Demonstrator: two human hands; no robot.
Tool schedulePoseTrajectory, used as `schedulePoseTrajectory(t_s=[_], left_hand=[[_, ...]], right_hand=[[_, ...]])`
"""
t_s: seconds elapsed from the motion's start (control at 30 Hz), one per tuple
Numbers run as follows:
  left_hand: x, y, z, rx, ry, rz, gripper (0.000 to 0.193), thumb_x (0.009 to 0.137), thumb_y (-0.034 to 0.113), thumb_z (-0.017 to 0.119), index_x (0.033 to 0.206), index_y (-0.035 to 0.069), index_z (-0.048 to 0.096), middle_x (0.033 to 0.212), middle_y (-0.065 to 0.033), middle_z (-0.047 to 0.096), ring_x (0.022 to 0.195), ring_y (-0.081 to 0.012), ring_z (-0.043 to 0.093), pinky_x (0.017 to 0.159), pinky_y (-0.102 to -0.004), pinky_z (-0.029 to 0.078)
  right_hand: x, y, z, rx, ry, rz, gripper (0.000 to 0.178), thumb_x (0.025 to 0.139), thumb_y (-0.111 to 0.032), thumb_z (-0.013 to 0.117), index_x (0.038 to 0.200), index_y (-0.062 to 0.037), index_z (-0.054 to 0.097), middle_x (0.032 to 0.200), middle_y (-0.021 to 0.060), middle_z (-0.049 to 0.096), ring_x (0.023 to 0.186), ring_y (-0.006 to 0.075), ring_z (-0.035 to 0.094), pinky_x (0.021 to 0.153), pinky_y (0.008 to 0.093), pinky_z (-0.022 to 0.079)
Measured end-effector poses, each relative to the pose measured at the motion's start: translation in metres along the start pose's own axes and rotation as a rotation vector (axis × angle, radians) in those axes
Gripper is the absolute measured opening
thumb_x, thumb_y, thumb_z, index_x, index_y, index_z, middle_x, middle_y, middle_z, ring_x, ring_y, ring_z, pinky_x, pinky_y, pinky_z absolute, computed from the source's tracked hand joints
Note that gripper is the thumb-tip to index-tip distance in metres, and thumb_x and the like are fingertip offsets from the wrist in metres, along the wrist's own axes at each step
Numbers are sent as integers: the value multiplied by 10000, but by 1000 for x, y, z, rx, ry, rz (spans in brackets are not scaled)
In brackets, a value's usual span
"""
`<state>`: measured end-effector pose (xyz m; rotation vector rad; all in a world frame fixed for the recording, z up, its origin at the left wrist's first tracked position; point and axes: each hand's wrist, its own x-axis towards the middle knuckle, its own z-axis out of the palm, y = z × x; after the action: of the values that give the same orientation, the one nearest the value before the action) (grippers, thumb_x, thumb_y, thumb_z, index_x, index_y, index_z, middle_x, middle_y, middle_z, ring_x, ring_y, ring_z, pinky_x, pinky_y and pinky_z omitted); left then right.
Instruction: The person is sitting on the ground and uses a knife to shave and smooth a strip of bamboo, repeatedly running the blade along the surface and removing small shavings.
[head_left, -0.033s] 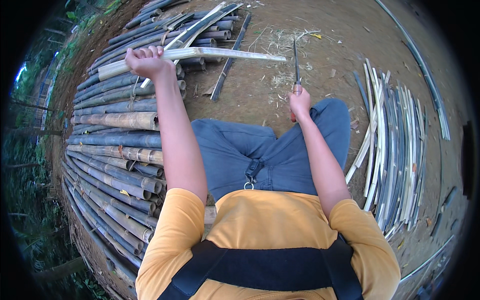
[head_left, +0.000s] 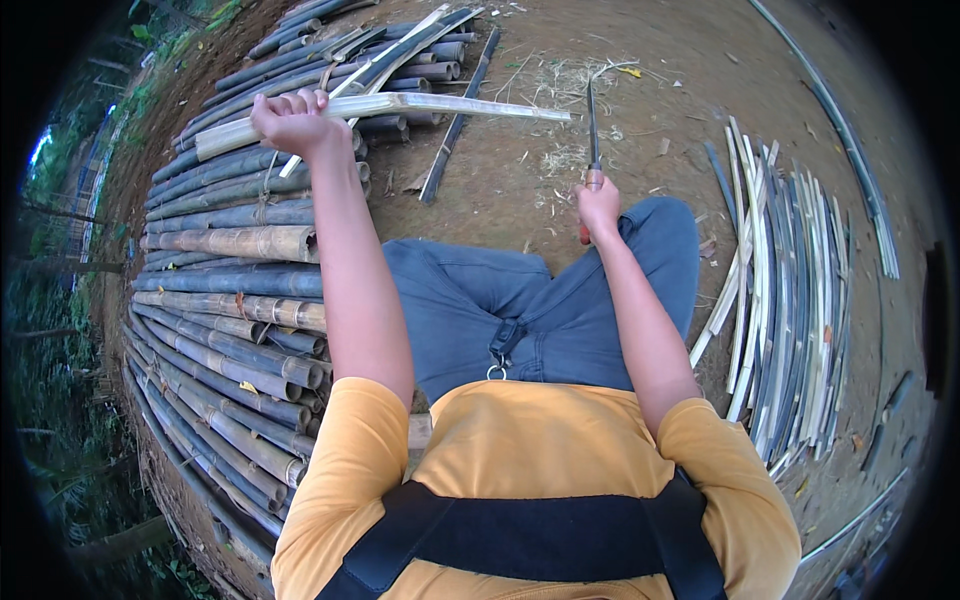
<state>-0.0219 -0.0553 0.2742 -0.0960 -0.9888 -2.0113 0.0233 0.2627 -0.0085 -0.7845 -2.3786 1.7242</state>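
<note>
My left hand (head_left: pixel 298 125) is closed around a pale split bamboo strip (head_left: pixel 440 103), held up over the bamboo pile. The strip reaches rightward, and its thin tip ends close to the blade in my other hand. My right hand (head_left: pixel 599 205) grips the wooden handle of a long-bladed knife (head_left: pixel 593 130) above my right knee. Its narrow dark blade points away from me, apart from the strip or nearly so; I cannot tell whether they touch. Beneath the blade, pale shavings (head_left: pixel 565 158) litter the dirt.
Stacked bamboo poles (head_left: pixel 230 242) fill the left side, cut ends toward me. A bundle of split bamboo strips (head_left: pixel 790 300) lies at my right. One dark bamboo piece (head_left: pixel 460 120) rests on the ground ahead, and a long pole (head_left: pixel 850 130) curves along the far right.
</note>
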Motion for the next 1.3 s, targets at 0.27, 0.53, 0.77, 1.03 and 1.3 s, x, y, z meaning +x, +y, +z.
schedulePoseTrajectory(t_s=[0.27, 0.53, 0.77, 1.03, 1.3], left_hand=[[-50, -15, -5, -16, -398, -139, 426, 975, 259, 412, 589, 152, 267, 498, -2, 241, 466, -136, 239, 544, -355, 337], [-59, -5, -74, -4, -240, -161, 436, 971, 244, 406, 577, 161, 240, 495, 3, 222, 467, -140, 229, 574, -351, 337], [-66, -5, -75, -34, -224, -150, 439, 988, 241, 365, 576, 156, 238, 485, -2, 232, 457, -139, 225, 544, -345, 337], [-84, -5, -63, 15, -166, -80, 424, 968, 243, 387, 591, 163, 211, 491, 10, 213, 454, -129, 215, 531, -336, 310], [-81, -11, -43, 30, 57, -49, 444, 986, 267, 416, 594, 167, 234, 499, 14, 224, 453, -126, 218, 507, -332, 308]], right_hand=[[-15, -3, 7, -50, -156, -119, 210, 744, -168, 712, 809, -44, 555, 683, 113, 586, 639, 273, 615, 637, 416, 481], [-78, -62, 13, -194, -270, -397, 205, 775, -204, 682, 844, -45, 573, 711, 169, 629, 670, 379, 617, 656, 448, 491], [-111, -66, 20, -417, -298, -364, 170, 852, -121, 619, 994, -43, 569, 883, 280, 682, 888, 484, 656, 760, 562, 501], [-122, -81, 9, -485, -355, -385, 196, 823, -123, 628, 980, -16, 579, 874, 264, 685, 882, 485, 652, 770, 552, 500], [-115, -89, 32, -413, -306, -373, 226, 783, -116, 671, 987, -23, 646, 866, 255, 687, 890, 461, 665, 774, 516, 518]])
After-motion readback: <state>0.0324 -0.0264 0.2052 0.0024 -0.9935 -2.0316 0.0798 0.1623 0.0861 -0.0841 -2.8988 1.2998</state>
